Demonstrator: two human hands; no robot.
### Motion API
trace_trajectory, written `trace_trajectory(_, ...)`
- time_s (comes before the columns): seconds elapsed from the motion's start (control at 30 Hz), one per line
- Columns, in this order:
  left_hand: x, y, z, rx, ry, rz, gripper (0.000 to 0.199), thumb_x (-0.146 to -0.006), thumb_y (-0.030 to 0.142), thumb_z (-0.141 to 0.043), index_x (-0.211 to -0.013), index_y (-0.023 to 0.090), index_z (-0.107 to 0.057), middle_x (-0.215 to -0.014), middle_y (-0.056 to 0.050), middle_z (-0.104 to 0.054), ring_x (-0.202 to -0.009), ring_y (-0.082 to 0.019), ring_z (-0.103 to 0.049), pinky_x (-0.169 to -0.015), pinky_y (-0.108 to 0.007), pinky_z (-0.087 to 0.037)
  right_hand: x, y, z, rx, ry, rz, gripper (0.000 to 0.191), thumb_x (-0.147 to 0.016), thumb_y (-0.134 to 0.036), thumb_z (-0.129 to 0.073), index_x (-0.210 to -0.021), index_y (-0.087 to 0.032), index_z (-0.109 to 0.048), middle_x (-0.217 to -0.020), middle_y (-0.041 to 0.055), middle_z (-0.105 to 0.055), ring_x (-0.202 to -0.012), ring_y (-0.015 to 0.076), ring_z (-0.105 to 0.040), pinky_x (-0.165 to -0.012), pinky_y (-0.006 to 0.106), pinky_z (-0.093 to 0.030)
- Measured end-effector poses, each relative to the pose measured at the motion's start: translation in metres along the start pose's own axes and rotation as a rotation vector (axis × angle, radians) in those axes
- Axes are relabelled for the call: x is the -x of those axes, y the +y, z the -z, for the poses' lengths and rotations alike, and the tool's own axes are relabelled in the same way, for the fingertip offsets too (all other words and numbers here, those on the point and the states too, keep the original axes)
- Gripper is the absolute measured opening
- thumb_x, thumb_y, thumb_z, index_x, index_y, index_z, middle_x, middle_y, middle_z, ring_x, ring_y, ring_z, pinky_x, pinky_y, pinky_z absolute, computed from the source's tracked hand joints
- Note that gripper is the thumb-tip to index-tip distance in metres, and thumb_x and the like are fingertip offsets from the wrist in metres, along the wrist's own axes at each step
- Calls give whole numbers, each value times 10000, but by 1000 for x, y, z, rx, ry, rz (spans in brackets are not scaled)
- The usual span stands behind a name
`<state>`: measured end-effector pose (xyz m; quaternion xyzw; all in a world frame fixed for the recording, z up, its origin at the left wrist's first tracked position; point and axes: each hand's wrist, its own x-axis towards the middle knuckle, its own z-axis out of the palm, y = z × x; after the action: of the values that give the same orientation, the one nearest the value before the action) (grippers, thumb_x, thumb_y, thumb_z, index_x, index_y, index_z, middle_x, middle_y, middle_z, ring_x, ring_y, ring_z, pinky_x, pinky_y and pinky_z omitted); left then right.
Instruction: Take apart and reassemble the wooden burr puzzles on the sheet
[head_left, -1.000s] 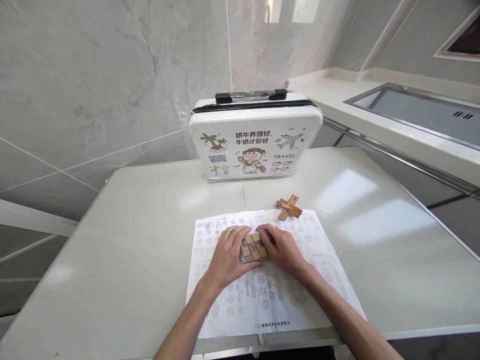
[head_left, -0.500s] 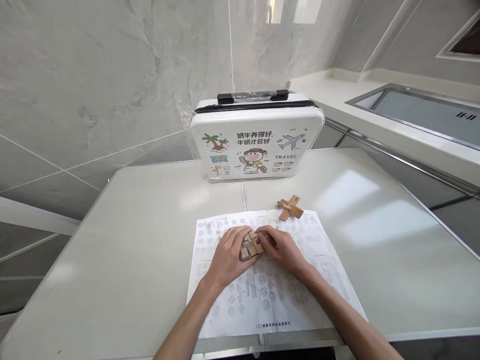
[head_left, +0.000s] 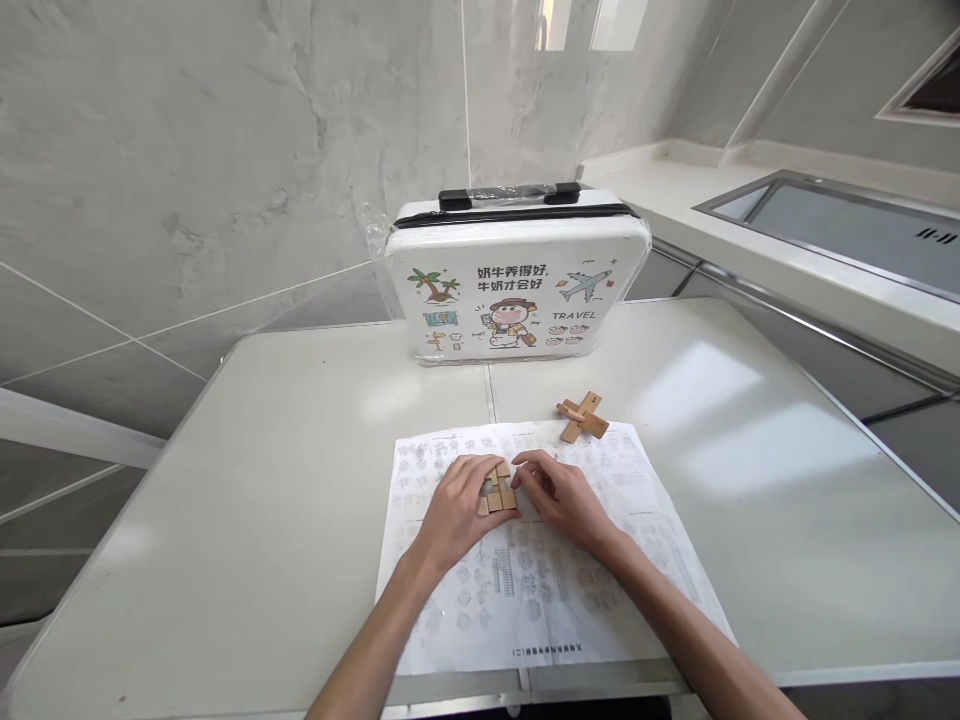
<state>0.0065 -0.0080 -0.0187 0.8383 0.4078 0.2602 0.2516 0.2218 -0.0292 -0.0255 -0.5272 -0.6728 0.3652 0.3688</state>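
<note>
Left hand grips a wooden block above a printed sheet

In the head view, the wooden block sits in the crook of the left hand, between its fingers and thumb, and just left of the right hand. Its patterned face is turned up toward the camera. The bare edge on the right hand's side runs nearly straight from near to far, and the near edge lies along the left thumb. The left hand covers one side, so the long axis cannot be told; the part that shows is roughly square.

The block is pale tan, made of small square-cornered pieces fitted at different heights, with greyish recesses among them.

The left hand is curved partly closed, fingers at the far side and thumb at the near side, with the block held between. The right hand is half curled, its index finger and thumb slightly apart beside the block; whether they touch it or hold anything cannot be told.

The sheet spreads under both hands on a pale table. Just beyond the right hand lies a brown wooden cross. Farther off, past both hands, stands a white case with cartoon prints, in clear plastic.
</note>
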Motion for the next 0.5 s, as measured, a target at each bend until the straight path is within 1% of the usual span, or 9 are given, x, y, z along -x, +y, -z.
trace_trajectory(0.07,0,-3,2,-12,26,17,719,-861,434,-848,-1473,331,-484,-1358,-77,-671,-1282,-313,-618,-1062,-503,-547,0,0,1,-1,8,1,176,-1066,-296,-472,-1195,-278,-590,-896,10,-784,-611,186,-630,-620,301,-461)
trace_trajectory(0.17,-1,-12,9,-43,103,67,728,-862,444,-847,-1484,326,-488,-1373,-81,-659,-1283,-308,-613,-1070,-483,-539,0,-1,2,5,13,-9,171,-1068,-299,-463,-1189,-273,-581,-878,6,-779,-580,182,-596,-612,300,-444)
trace_trajectory(0.37,-3,-36,33,-138,294,285,644,-860,454,-845,-1416,290,-565,-1315,-96,-679,-1239,-318,-622,-1033,-466,-541,0,-2,2,11,4,-32,165,-1066,-297,-461,-1165,-261,-589,-845,2,-770,-597,178,-601,-614,290,-437)
trace_trajectory(0.5,-1,-49,45,-192,392,364,649,-841,467,-852,-1398,265,-587,-1318,-101,-686,-1223,-324,-623,-1048,-480,-532,0,-1,1,17,-4,-34,171,-1065,-295,-455,-1164,-258,-590,-838,1,-769,-603,178,-619,-595,284,-429)
